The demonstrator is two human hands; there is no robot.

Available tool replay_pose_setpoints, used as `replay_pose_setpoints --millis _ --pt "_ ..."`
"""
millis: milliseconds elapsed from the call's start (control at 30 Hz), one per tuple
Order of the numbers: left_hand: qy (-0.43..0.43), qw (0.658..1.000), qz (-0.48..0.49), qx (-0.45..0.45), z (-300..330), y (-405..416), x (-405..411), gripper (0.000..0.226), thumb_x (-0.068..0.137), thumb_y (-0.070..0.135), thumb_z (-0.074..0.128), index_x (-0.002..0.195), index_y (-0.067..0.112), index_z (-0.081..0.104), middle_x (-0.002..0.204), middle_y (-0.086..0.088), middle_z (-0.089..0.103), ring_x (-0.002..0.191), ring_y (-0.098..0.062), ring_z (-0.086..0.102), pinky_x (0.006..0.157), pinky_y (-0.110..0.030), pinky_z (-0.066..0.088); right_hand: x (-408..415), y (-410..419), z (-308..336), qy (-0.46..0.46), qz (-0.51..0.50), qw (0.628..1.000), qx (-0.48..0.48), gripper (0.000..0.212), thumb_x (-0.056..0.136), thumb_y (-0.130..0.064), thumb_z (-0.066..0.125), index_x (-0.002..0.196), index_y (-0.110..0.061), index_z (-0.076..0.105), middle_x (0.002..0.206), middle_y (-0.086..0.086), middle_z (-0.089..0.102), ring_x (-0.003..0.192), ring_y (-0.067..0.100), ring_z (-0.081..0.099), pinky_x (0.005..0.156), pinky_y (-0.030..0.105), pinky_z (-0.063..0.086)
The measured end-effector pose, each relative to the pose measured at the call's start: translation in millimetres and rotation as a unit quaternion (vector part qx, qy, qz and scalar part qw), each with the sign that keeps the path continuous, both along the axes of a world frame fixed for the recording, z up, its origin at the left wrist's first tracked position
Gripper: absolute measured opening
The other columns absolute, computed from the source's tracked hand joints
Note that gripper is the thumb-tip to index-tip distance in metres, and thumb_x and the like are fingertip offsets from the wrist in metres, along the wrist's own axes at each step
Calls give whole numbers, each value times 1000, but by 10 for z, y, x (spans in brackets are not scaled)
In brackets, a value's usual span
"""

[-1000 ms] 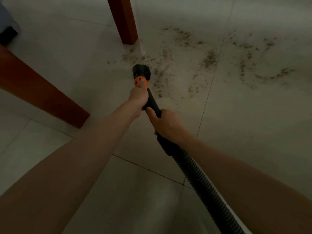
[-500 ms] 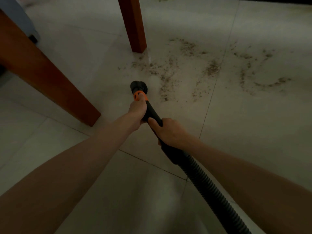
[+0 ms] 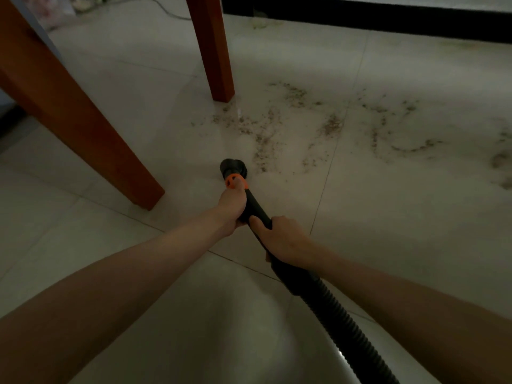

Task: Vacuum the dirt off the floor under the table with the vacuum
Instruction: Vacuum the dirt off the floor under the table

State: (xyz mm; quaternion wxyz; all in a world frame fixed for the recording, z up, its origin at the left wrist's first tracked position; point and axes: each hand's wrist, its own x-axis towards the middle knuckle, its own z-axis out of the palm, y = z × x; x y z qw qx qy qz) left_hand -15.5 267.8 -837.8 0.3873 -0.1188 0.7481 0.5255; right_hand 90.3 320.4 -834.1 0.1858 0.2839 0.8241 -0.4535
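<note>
I hold a black vacuum wand with an orange collar and a round black nozzle on the pale tiled floor. My left hand grips the wand just behind the collar. My right hand grips it lower down, where the ribbed black hose begins. Scattered brown dirt lies just ahead and right of the nozzle, and more dirt spreads across the tiles to the right. The nozzle sits at the near left edge of the dirt patch.
A thick wooden table leg slants in at the left, and a second leg stands behind the dirt. A dark baseboard runs along the back, and a thin cable lies on the floor far behind.
The nozzle has been drawn back toward me, out of the dirt near the far leg. The view has tilted up, showing more of the floor and the back wall.
</note>
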Motion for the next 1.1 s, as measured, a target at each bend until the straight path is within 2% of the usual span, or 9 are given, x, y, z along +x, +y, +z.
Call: replay_pose_setpoints --millis 100,267,367,533,700,867,933,1033,1100 --pt "-1 1000 -9 -3 9 35 101 54 101 44 24 135 3 36 102 -12 52 94 -28 52 80 -37 48 119 19 17 0 -9 1000 -3 49 97 -53 34 73 -13 48 61 3 60 46 14 55 53 23 48" --pt "-14 1000 -21 10 33 123 182 53 101 45 24 130 3 39 83 -9 50 76 -22 53 79 -36 47 217 79 79 1 -19 1000 21 50 98 -53 33 73 -12 48 61 2 59 45 12 53 48 21 45" --pt "-4 1000 -29 4 62 201 199 54 102 43 24 133 2 36 83 -9 49 80 -25 53 79 -36 48 220 127 98 4 -25 999 22 49 98 -52 34 72 -12 48 61 3 59 45 13 53 51 23 47" --pt "19 999 -32 -27 33 343 148 52 102 44 23 129 3 40 100 -13 51 92 -27 53 78 -36 48 150 232 47 6 -27 999 41 49 97 -53 34 73 -12 47 64 4 60 52 17 55 62 30 54" --pt "39 997 -40 -44 -72 435 25 55 101 47 21 124 2 44 103 -14 52 95 -28 53 76 -35 48 57 312 -46 14 -20 998 59 48 97 -54 34 74 -14 46 70 7 64 58 21 60 66 34 56" --pt "56 995 -53 -66 -106 535 -128 58 101 48 20 126 2 44 111 -17 55 101 -31 55 83 -37 49 -100 390 -150 20 -35 998 52 48 96 -55 34 76 -14 47 76 10 67 59 21 60 66 34 56" --pt "64 993 -58 -75 -90 593 -205 56 101 47 20 126 3 44 107 -16 54 98 -29 54 81 -36 49 -183 440 -175 24 -43 998 39 48 96 -54 35 78 -12 49 77 10 68 58 21 60 66 33 55" --pt "75 992 -67 -79 -90 682 -339 56 101 47 19 128 4 43 119 -18 54 104 -30 55 76 -35 48 -319 509 -200 31 -55 998 15 49 97 -52 35 85 -8 53 73 10 67 52 17 58 63 31 54" --pt "82 991 -68 -83 -103 734 -420 57 101 47 19 129 4 43 119 -17 54 104 -29 54 75 -34 47 -406 552 -230 37 -65 997 6 49 97 -52 36 87 -7 53 71 9 66 51 17 58 63 31 55"
